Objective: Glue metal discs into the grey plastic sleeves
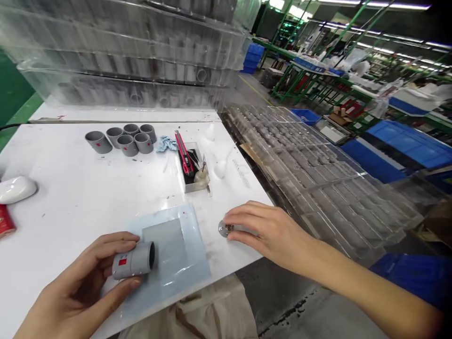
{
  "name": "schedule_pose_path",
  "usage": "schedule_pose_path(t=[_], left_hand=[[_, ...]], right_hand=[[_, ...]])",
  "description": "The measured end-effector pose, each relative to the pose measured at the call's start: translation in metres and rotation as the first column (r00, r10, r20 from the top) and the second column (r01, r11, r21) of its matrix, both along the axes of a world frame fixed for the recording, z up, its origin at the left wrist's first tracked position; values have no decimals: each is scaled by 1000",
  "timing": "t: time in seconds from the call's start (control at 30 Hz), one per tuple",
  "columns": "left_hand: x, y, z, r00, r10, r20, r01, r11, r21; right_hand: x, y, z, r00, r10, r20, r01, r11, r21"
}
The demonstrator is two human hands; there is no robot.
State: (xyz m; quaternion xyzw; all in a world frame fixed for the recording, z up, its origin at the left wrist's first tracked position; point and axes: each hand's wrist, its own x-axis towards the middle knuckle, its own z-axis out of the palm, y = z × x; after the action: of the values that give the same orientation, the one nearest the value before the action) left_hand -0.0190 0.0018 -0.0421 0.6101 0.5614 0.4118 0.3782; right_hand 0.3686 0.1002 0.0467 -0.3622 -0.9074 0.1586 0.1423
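Note:
My left hand [88, 278] is closed round a short grey plastic tube [132, 260] with a red mark on its side. The tube lies nearly level, its open end facing right, above a pale blue sheet [199, 249] that has a grey square on it. Near the table's right edge, the thumb and fingers of my right hand [261, 228] are closed about a small shiny round object [222, 229]. Its exact kind is hard to make out, since the fingers partly cover it.
Several grey tubes [129, 145] stand at the back beside crumpled blue tissue [165, 143]. A red box cutter [184, 155] lies across a small tray [197, 187]. White bottles [220, 168] are close by. Stacked clear trays [141, 61] fill the back; others [318, 169] lie right.

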Motion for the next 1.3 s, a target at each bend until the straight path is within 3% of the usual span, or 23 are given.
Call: schedule_pose_path(t=[0.17, 0.37, 0.53, 0.63, 0.7, 0.87, 1.0, 1.3], left_hand=[[3, 1, 5, 1000, -14, -3, 14, 1000, -23], [23, -8, 33, 987, 146, 64, -127, 963, -240], [24, -6, 44, 993, 114, 23, -105, 963, -247], [18, -4, 41, 996, 89, 31, -78, 963, -258], [16, -4, 39, 997, 59, 57, -42, 965, -258], [22, -6, 40, 989, 102, 110, -71, 964, -257], [26, -6, 43, 986, 96, 137, -59, 965, -254], [17, -4, 40, 995, 17, 96, 4, 975, -222]], right_hand=[[8, -8, 9, 989, -138, 43, 139, 990, -28], [-8, -10, 1, 981, -95, 170, 95, 995, 10], [-11, -1, -1, 979, -115, 166, 121, 992, -24], [-23, -4, 2, 983, -180, 37, 182, 981, -73], [-39, -12, 0, 958, -250, -138, 224, 957, -182], [-90, -44, -21, 743, -423, -519, 134, 854, -503], [-113, -57, -34, 652, -498, -571, 116, 810, -575], [-116, -56, -37, 656, -500, -565, 120, 808, -576]])
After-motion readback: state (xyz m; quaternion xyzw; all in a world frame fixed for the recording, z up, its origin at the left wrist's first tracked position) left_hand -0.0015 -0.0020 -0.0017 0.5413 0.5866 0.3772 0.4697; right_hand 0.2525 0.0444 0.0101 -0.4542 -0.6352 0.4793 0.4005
